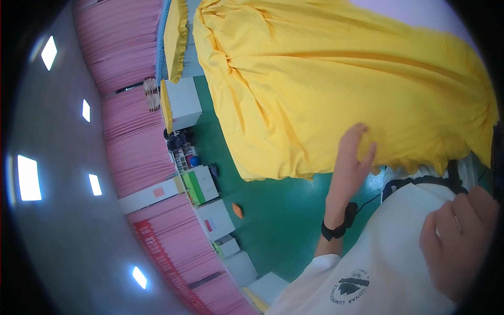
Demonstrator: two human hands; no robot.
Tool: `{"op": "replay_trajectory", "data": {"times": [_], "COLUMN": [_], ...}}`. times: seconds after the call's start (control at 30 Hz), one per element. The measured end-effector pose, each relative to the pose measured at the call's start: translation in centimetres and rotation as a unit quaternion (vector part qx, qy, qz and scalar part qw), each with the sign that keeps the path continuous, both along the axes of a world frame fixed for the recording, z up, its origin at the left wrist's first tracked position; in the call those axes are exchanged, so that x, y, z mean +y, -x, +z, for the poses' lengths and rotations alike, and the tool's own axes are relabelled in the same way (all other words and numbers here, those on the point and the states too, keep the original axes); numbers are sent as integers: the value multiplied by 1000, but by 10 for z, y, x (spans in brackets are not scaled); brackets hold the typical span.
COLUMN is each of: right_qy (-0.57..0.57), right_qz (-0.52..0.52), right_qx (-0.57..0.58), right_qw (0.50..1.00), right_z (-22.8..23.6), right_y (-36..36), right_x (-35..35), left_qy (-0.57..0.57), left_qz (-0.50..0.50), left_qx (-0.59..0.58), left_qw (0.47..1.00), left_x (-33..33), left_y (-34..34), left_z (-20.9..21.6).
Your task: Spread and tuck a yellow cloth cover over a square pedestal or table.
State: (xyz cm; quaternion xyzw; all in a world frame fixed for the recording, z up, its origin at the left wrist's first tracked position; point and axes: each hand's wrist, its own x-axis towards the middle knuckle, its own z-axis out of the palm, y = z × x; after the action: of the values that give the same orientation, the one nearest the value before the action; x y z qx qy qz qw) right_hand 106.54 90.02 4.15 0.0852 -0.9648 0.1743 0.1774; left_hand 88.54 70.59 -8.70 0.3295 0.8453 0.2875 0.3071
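A large yellow cloth (336,94) with gathered folds and a ruffled edge drapes over a table-like piece. My left hand (350,163), with a black band on its wrist, reaches to its near edge; thumb and fingers are spread, and I cannot tell whether they touch the fabric. My right hand (462,241) is raised in front of my white T-shirt (336,278), apart from the cloth. Its fingers are curled in, and the palm side is hidden, so whatever it may hold does not show.
Along the pink curtains (139,142) stand white cabinets (181,105) and boxes, one green-fronted (194,188). A blue ball (195,161) sits by a shelf. An orange-brown object (238,210) lies on the green floor (273,220). A dark cable (369,202) runs near my left wrist.
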Motion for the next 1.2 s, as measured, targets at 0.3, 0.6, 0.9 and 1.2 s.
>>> {"op": "replay_trajectory", "data": {"times": [0.3,0.6,0.9,1.2], "right_qy": [-2,41,114,-54], "right_qz": [99,247,43,-441], "right_qx": [-109,-211,-285,-112], "right_qw": [989,945,951,889], "right_z": [14,15,-24,-171], "right_y": [4,17,31,-11], "right_x": [-21,-12,70,178], "left_qy": [134,169,166,135], "left_qz": [-49,-63,-47,-47], "left_qx": [124,137,179,171], "left_qw": [982,974,969,975], "left_x": [-34,-20,-49,-35], "left_y": [-4,-6,7,2], "left_z": [-25,-36,-42,-53]}}
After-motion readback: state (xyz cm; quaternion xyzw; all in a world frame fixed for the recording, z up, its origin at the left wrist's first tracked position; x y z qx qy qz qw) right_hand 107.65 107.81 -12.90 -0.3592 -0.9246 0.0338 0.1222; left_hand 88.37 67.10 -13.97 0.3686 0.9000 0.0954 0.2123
